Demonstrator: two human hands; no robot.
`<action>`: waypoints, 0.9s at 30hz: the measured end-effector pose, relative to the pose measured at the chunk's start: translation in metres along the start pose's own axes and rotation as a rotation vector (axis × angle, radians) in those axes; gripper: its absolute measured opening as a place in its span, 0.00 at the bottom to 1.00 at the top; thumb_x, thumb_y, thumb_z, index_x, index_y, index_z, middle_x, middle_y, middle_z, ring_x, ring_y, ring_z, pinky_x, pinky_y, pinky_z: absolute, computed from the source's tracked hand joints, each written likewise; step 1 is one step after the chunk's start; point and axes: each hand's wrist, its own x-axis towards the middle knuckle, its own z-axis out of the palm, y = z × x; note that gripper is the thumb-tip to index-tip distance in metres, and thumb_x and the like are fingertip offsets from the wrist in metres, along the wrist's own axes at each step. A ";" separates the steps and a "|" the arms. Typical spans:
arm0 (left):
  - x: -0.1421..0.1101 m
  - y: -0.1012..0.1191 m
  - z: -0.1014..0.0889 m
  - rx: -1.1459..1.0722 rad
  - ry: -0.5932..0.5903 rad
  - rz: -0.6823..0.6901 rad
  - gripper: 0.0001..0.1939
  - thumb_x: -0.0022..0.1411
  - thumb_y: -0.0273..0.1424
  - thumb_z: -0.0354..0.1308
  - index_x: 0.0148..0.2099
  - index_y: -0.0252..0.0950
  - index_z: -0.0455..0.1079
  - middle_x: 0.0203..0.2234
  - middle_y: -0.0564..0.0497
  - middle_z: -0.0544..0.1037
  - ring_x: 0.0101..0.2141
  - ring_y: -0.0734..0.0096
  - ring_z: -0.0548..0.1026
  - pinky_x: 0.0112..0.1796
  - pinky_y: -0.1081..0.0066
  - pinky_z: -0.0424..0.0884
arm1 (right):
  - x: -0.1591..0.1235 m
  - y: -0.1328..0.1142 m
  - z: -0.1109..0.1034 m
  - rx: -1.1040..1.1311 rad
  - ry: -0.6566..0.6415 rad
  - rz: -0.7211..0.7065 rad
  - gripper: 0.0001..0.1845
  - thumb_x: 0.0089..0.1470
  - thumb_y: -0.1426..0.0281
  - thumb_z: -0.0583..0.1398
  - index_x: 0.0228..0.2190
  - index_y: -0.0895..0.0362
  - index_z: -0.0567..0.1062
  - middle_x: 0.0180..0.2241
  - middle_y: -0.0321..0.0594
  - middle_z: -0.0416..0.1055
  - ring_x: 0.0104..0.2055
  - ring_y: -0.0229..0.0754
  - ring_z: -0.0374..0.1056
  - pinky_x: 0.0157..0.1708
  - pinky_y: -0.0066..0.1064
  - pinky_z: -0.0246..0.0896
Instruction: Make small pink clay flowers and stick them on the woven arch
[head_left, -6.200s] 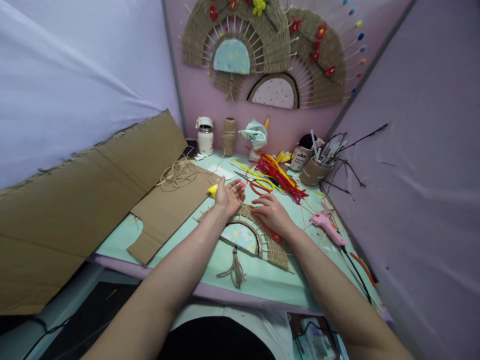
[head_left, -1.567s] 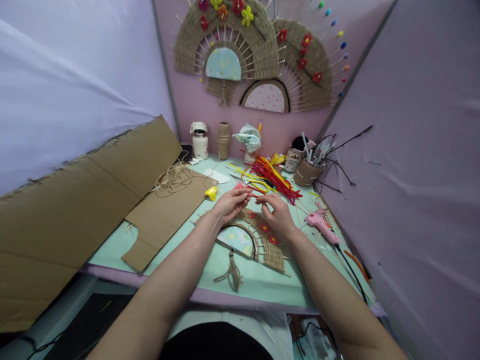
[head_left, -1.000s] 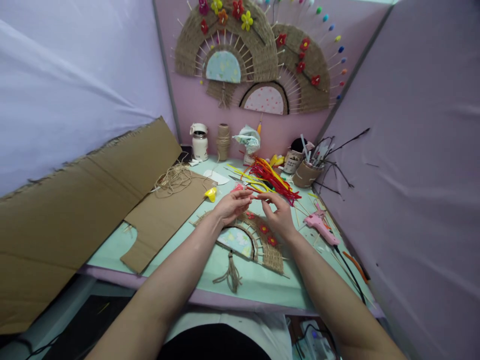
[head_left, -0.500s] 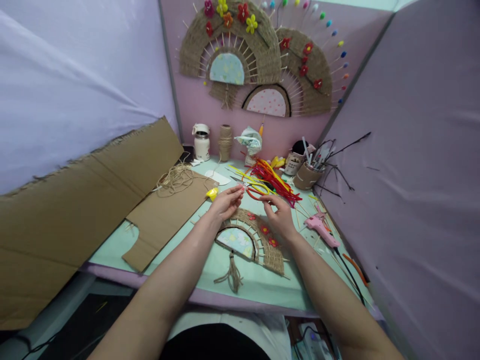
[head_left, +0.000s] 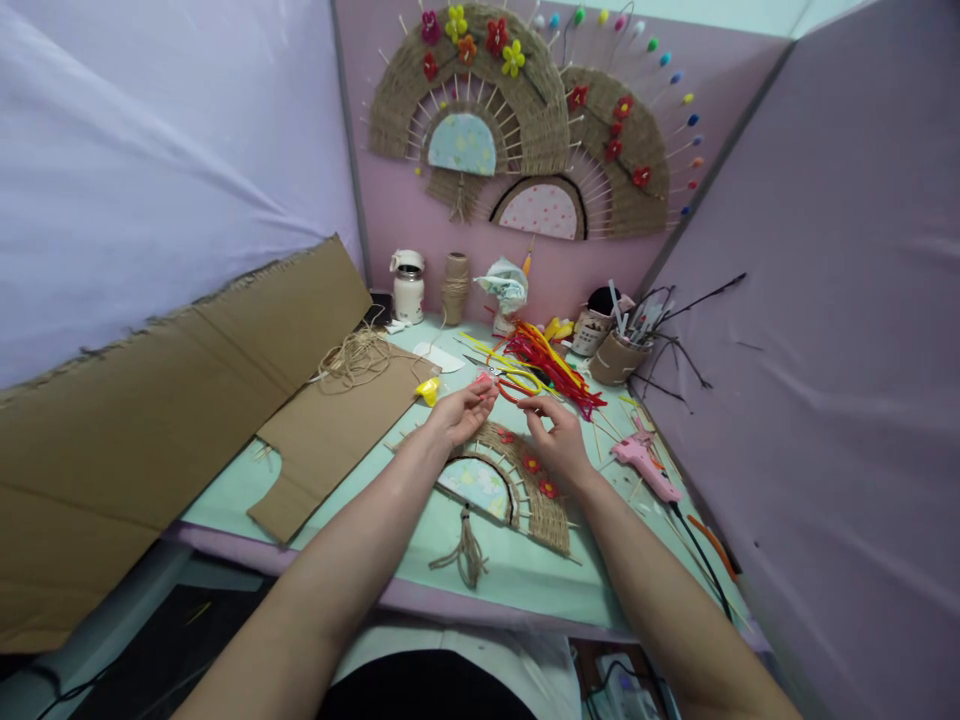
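Note:
Fingers of my left hand (head_left: 466, 412) are closed on a small pinkish-red piece (head_left: 484, 382), whose shape is too small to make out. My right hand (head_left: 555, 432) pinches the end of a curved orange-red pipe cleaner (head_left: 511, 394), which reaches toward the left fingertips. Whether it joins the pinkish piece I cannot tell. Just beyond the hands lie scissors (head_left: 475, 361) and a bundle of red and yellow pipe cleaners (head_left: 551, 362). Below the hands rests a woven twine fan (head_left: 546, 522) with red flowers, a patterned half-round centre and a twine tassel (head_left: 468, 552); my left hand covers part of its top.
Cardboard (head_left: 337, 435) and loose twine (head_left: 356, 360) lie to the left, near a yellow piece (head_left: 428, 390). A pink glue gun (head_left: 646, 466) with a cord is at right. Behind stand a bottle (head_left: 408, 292), a twine spool (head_left: 455, 290) and a pot (head_left: 616, 360) beside twigs.
My left hand has turned slightly, its palm showing more, and shifted a little right. The right hand keeps its pinch. The whole view has shifted slightly.

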 end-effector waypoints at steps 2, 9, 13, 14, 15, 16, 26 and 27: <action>0.002 -0.003 -0.001 -0.041 -0.026 -0.030 0.20 0.51 0.13 0.47 0.43 0.26 0.73 0.31 0.42 0.79 0.35 0.73 0.78 0.35 0.78 0.75 | 0.000 -0.002 0.000 0.006 -0.010 -0.024 0.10 0.56 0.72 0.55 0.35 0.54 0.76 0.36 0.41 0.76 0.39 0.43 0.71 0.42 0.38 0.67; 0.001 -0.004 0.000 -0.077 -0.065 -0.029 0.16 0.55 0.13 0.48 0.40 0.27 0.73 0.31 0.44 0.79 0.33 0.75 0.78 0.34 0.79 0.74 | -0.001 -0.003 0.000 -0.001 -0.037 -0.061 0.10 0.56 0.73 0.54 0.35 0.54 0.75 0.35 0.40 0.76 0.38 0.41 0.71 0.40 0.36 0.67; -0.002 -0.004 0.003 -0.075 -0.061 -0.003 0.11 0.62 0.16 0.49 0.37 0.27 0.73 0.29 0.47 0.77 0.29 0.81 0.76 0.30 0.83 0.72 | -0.001 -0.001 0.000 -0.017 -0.040 -0.066 0.10 0.56 0.74 0.54 0.35 0.54 0.75 0.35 0.40 0.76 0.38 0.41 0.71 0.41 0.36 0.67; -0.002 -0.004 0.004 -0.078 -0.068 0.006 0.10 0.63 0.17 0.50 0.37 0.27 0.73 0.29 0.48 0.77 0.28 0.82 0.75 0.29 0.84 0.71 | -0.001 0.000 0.000 -0.020 -0.041 -0.066 0.10 0.56 0.74 0.54 0.35 0.54 0.75 0.35 0.40 0.76 0.38 0.42 0.71 0.41 0.36 0.67; -0.002 -0.004 0.004 -0.082 -0.070 0.009 0.10 0.64 0.18 0.50 0.36 0.27 0.73 0.28 0.48 0.77 0.27 0.83 0.75 0.29 0.84 0.71 | -0.001 0.000 0.000 -0.022 -0.041 -0.066 0.10 0.56 0.74 0.54 0.35 0.54 0.76 0.35 0.40 0.76 0.38 0.42 0.71 0.41 0.36 0.67; -0.002 -0.005 0.004 -0.085 -0.066 0.005 0.09 0.64 0.19 0.51 0.36 0.27 0.73 0.27 0.49 0.76 0.26 0.83 0.74 0.28 0.84 0.71 | -0.002 0.000 0.000 -0.021 -0.039 -0.066 0.10 0.56 0.73 0.54 0.36 0.54 0.76 0.36 0.40 0.76 0.38 0.42 0.71 0.41 0.36 0.67; -0.010 -0.006 0.011 -0.174 -0.156 -0.083 0.23 0.69 0.39 0.42 0.48 0.26 0.71 0.38 0.38 0.78 0.42 0.66 0.77 0.40 0.71 0.74 | -0.001 -0.011 -0.003 -0.046 0.007 -0.160 0.14 0.58 0.70 0.55 0.45 0.52 0.73 0.43 0.43 0.74 0.46 0.46 0.68 0.47 0.43 0.65; -0.011 -0.006 0.012 -0.184 -0.185 -0.085 0.26 0.69 0.42 0.40 0.49 0.26 0.70 0.40 0.37 0.77 0.43 0.65 0.77 0.41 0.69 0.74 | -0.001 -0.012 -0.003 -0.068 -0.013 -0.192 0.18 0.58 0.69 0.55 0.50 0.51 0.71 0.47 0.44 0.72 0.50 0.48 0.66 0.50 0.45 0.63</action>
